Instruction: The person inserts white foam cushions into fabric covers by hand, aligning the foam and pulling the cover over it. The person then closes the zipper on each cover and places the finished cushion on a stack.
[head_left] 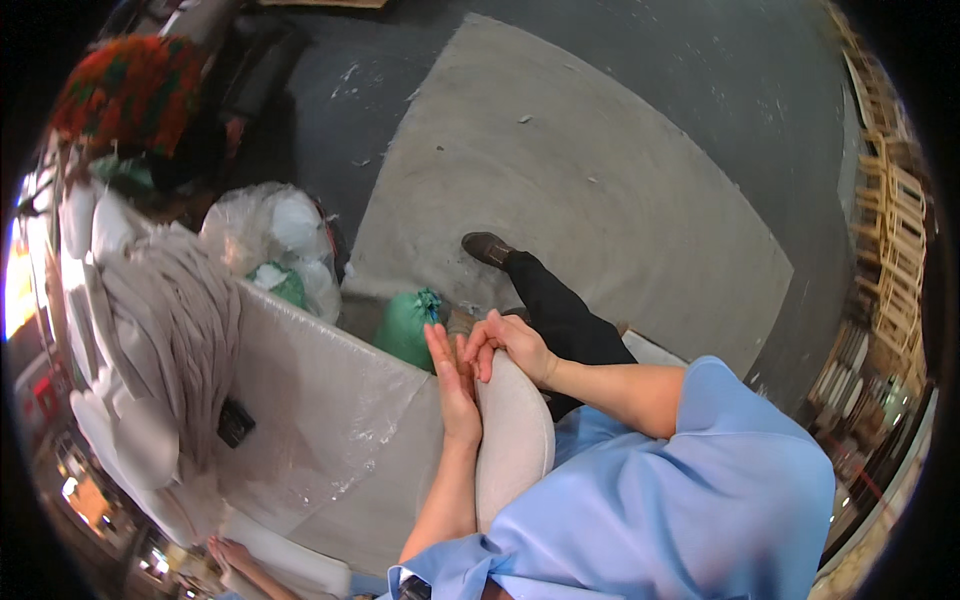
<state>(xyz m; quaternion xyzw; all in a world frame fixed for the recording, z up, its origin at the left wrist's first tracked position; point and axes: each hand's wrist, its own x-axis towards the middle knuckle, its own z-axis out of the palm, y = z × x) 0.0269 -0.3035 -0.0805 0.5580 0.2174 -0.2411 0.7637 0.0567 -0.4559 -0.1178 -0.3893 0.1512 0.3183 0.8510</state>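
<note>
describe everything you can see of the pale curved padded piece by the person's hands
The padded piece is pale beige-grey and looks fabric-covered, with a long rounded edge on the picture's right. It runs lengthwise between the left forearm and the blue shirt, which hides its lower end. The left hand and right hand are at its upper end; how firmly they press it cannot be told.

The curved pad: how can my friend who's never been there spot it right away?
Find the big plastic-covered work surface, left of centre, then look right to the person's left hand and right hand, close together. Just below them, between the left forearm and the blue shirt, is the curved pad. It's pale grey, crescent-shaped, plump where the work surface is flat.
</note>
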